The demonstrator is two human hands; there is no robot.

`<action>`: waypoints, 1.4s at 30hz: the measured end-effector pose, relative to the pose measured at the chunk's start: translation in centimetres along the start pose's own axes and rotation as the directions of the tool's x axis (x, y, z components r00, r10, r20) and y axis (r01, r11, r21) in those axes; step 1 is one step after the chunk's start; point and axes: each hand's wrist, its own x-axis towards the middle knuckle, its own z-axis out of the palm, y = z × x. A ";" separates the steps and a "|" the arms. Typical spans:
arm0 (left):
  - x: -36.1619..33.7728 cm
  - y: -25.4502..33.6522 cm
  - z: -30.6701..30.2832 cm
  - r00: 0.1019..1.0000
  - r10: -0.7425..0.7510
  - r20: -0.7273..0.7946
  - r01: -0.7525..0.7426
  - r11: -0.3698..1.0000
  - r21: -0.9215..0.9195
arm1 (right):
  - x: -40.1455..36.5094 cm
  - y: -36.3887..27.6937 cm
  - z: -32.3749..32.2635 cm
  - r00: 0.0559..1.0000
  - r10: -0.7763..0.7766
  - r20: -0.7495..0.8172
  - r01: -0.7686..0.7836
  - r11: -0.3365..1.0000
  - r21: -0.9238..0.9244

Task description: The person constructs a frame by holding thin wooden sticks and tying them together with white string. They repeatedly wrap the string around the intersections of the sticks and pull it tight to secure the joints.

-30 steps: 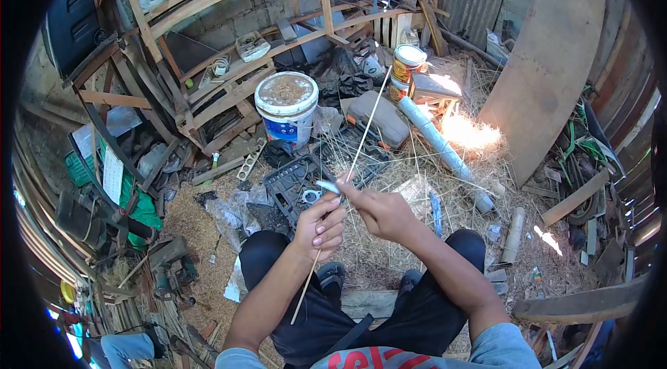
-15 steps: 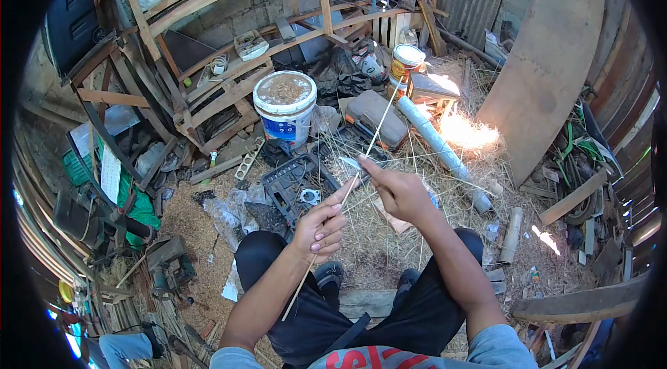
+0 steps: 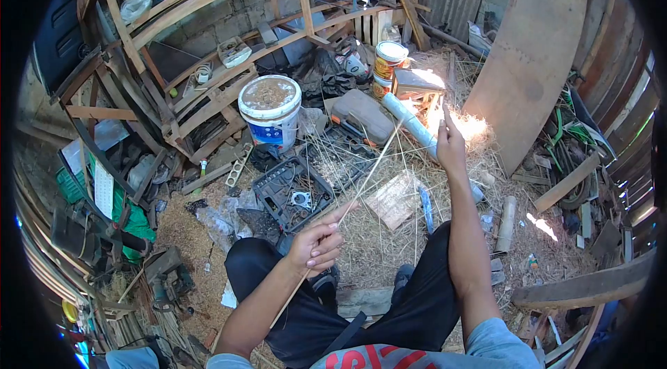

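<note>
My left hand (image 3: 316,247) is closed around a long, thin pale strip (image 3: 373,173), with its index finger pointing along it. The strip slants from beside my left forearm up toward the grey-blue pipe (image 3: 415,126). Away from the strip, my right hand (image 3: 451,145) is raised at the right, its fingers closed on a knife (image 3: 444,106); only a narrow part shows against the glare. Below the hands lie a flat wooden board (image 3: 393,200) and a blue object (image 3: 426,209) among straw-like shavings.
A white bucket (image 3: 271,108) stands beyond the open black tool case (image 3: 293,190). Farther back are a grey case (image 3: 363,116) and stacked paint tubs (image 3: 390,56). A large brown panel (image 3: 531,63) leans at the right. Curved wooden framing (image 3: 229,1) spans the back.
My right hand has moved up and right, away from the strip and my left hand. My left hand keeps its hold. The whole view has shifted slightly, and the board is uncovered.
</note>
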 end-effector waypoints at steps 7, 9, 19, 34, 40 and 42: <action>0.9 0.5 1.0 0.995 0.092 -0.042 -0.093 0.995 -0.025 | -6.3 -11.2 3.1 0.915 0.219 0.338 -0.377 0.762 0.527; 1.3 0.0 1.2 0.997 0.061 -0.037 -0.061 0.998 0.002 | -7.1 -11.7 3.9 0.878 0.230 0.421 -0.454 0.681 0.575; 2.2 -0.9 0.7 0.998 0.053 -0.045 -0.056 0.996 -0.064 | -7.9 -11.8 3.6 0.853 0.099 0.513 -0.392 0.770 0.504; 0.5 1.8 0.5 0.976 0.215 0.036 -0.204 0.960 -0.194 | -12.1 -14.8 3.9 0.647 -0.573 0.503 0.582 0.798 0.160; 0.3 1.4 0.5 0.978 0.196 -0.067 -0.200 0.978 -0.059 | -10.7 -14.5 4.0 0.729 -0.522 0.442 0.558 0.828 0.056; 0.3 1.3 0.8 0.985 0.171 -0.016 -0.172 0.984 -0.046 | -9.7 -13.7 4.2 0.765 -0.512 0.391 0.531 0.845 0.067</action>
